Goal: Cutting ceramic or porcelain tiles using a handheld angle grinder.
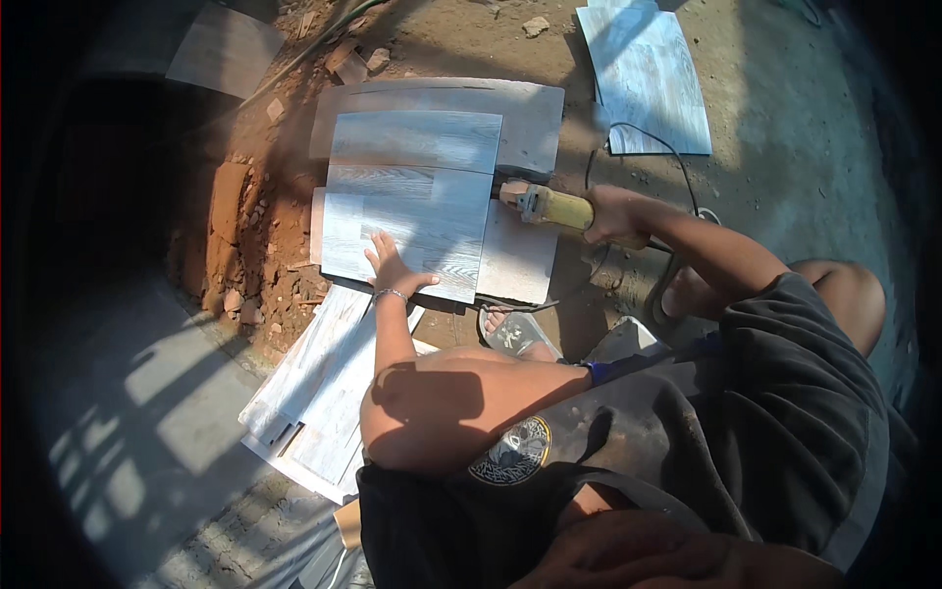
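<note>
A wood-patterned grey-white tile [402,204] lies on pale slabs in front of me, with a thin dark line running across it nearer its far edge. My left hand [394,270] presses flat on the tile's near part, fingers spread. On the right, my right hand [613,216] is closed round the body of a yellow angle grinder [559,209]. The grinder's head is at the tile's right edge, close to the end of the dark line. Its disc is hard to make out. A black cord [670,147] loops near the grinder.
More wood-patterned tiles [653,83] lie at the far right, and several others [329,393] are stacked at near left. Pale slabs [525,250] support the tile. Broken bricks [228,221] and rubble line the left side. My sandalled foot [515,329] is close to the slabs.
</note>
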`<move>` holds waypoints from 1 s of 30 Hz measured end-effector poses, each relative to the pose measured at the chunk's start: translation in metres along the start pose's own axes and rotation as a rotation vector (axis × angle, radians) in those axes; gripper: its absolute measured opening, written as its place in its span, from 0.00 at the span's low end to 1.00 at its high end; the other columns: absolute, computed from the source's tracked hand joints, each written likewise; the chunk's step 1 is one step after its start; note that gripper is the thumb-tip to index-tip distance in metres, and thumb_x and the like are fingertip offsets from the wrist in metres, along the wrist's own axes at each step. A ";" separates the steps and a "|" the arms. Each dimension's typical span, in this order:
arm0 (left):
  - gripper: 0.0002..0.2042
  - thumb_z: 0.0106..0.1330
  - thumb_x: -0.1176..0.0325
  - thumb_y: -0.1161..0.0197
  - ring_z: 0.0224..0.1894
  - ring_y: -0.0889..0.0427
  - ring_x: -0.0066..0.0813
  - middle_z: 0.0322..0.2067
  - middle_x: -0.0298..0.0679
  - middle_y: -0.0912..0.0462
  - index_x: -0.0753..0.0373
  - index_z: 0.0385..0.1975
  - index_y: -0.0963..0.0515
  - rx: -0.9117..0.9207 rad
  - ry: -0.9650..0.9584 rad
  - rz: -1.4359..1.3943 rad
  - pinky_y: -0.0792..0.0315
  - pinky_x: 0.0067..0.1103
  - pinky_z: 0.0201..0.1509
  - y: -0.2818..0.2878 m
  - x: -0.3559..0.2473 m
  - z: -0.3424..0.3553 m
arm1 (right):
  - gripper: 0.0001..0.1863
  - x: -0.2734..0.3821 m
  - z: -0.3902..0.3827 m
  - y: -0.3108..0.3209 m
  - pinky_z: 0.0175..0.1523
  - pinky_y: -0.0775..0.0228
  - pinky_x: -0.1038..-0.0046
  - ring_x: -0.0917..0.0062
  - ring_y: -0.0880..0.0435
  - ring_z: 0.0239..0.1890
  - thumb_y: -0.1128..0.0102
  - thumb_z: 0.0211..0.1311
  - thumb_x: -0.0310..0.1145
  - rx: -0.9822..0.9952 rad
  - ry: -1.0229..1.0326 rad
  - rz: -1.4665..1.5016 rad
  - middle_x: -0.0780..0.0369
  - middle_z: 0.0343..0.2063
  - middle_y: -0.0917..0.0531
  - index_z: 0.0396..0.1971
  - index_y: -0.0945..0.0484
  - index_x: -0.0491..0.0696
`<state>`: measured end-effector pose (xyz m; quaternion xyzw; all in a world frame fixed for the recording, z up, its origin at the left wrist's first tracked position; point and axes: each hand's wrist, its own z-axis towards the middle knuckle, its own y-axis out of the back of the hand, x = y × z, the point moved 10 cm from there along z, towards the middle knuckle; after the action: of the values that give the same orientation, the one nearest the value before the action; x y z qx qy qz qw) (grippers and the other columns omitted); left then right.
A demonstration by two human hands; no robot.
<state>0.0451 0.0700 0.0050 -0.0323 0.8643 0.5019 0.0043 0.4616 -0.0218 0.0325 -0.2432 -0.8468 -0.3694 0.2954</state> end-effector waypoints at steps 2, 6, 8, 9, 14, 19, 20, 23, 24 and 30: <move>0.71 0.37 0.51 0.13 0.80 0.61 0.56 0.78 0.54 0.62 0.66 0.77 0.61 -0.243 0.010 -0.178 0.46 0.53 0.77 0.002 0.010 -0.022 | 0.28 0.010 -0.005 0.008 0.50 0.23 0.63 0.59 0.12 0.42 0.27 0.43 0.40 -0.031 0.088 0.024 0.48 0.36 0.12 0.45 0.18 0.38; 0.50 0.49 0.53 0.18 0.67 0.36 0.54 0.62 0.60 0.36 0.67 0.67 0.43 -0.297 0.281 -0.845 0.35 0.41 0.67 -0.065 0.035 -0.082 | 0.30 0.042 0.002 0.030 0.49 0.24 0.68 0.71 0.14 0.40 0.27 0.43 0.41 -0.081 0.229 0.263 0.56 0.38 0.13 0.47 0.20 0.38; 0.48 0.50 0.53 0.18 0.66 0.35 0.56 0.61 0.59 0.34 0.65 0.65 0.42 -0.145 0.311 -1.286 0.36 0.41 0.67 -0.101 0.019 -0.091 | 0.31 0.051 0.011 0.034 0.49 0.24 0.69 0.73 0.15 0.40 0.27 0.44 0.41 -0.054 0.198 0.253 0.59 0.38 0.14 0.48 0.20 0.38; 0.47 0.50 0.53 0.19 0.64 0.34 0.55 0.60 0.58 0.33 0.65 0.65 0.41 -0.323 0.347 -1.095 0.36 0.42 0.66 -0.092 0.023 -0.099 | 0.31 0.052 0.018 0.039 0.48 0.24 0.70 0.76 0.16 0.40 0.27 0.45 0.42 -0.069 0.147 0.309 0.62 0.38 0.15 0.48 0.20 0.39; 0.36 0.56 0.55 0.23 0.62 0.31 0.55 0.58 0.52 0.29 0.65 0.61 0.33 -0.723 0.060 -0.598 0.37 0.45 0.67 -0.027 0.005 -0.102 | 0.21 0.085 0.056 0.050 0.40 0.24 0.72 0.78 0.17 0.33 0.29 0.51 0.37 -0.064 0.229 0.434 0.63 0.32 0.15 0.41 0.19 0.40; 0.37 0.57 0.55 0.24 0.66 0.31 0.53 0.62 0.52 0.29 0.65 0.64 0.32 -0.603 -0.150 -0.511 0.38 0.42 0.71 -0.009 -0.015 -0.061 | 0.20 0.139 0.134 0.046 0.40 0.24 0.72 0.78 0.17 0.33 0.29 0.52 0.36 -0.013 0.278 0.275 0.62 0.32 0.16 0.42 0.19 0.39; 0.38 0.57 0.53 0.24 0.67 0.32 0.50 0.64 0.49 0.29 0.63 0.64 0.31 -0.630 -0.202 -0.486 0.39 0.41 0.72 -0.005 -0.019 -0.057 | 0.20 0.150 0.153 0.042 0.40 0.24 0.72 0.78 0.17 0.33 0.29 0.52 0.36 -0.003 0.269 0.228 0.62 0.32 0.15 0.42 0.19 0.39; 0.39 0.55 0.52 0.23 0.72 0.35 0.43 0.67 0.44 0.31 0.59 0.65 0.30 -0.661 -0.243 -0.448 0.42 0.38 0.75 0.000 -0.012 -0.038 | 0.21 0.184 0.207 0.022 0.41 0.24 0.71 0.76 0.16 0.33 0.28 0.53 0.37 0.047 0.284 0.167 0.60 0.32 0.15 0.42 0.19 0.38; 0.39 0.55 0.52 0.23 0.71 0.34 0.44 0.67 0.43 0.29 0.59 0.66 0.31 -0.621 -0.268 -0.508 0.40 0.39 0.74 0.001 -0.007 -0.026 | 0.21 0.197 0.224 0.015 0.41 0.24 0.70 0.76 0.15 0.33 0.28 0.53 0.37 0.071 0.310 0.174 0.60 0.32 0.14 0.42 0.19 0.38; 0.43 0.65 0.49 0.28 0.55 0.22 0.30 0.55 0.52 0.22 0.79 0.68 0.38 -0.374 -0.362 -1.704 0.29 0.25 0.61 0.027 0.003 0.071 | 0.26 0.267 0.304 -0.019 0.47 0.23 0.67 0.69 0.12 0.38 0.28 0.50 0.39 0.068 0.455 0.129 0.56 0.36 0.12 0.46 0.19 0.38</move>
<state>0.0388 0.1446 -0.0066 -0.5845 0.4371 0.4585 0.5070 0.1632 0.2522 0.0369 -0.1971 -0.7531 -0.3664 0.5097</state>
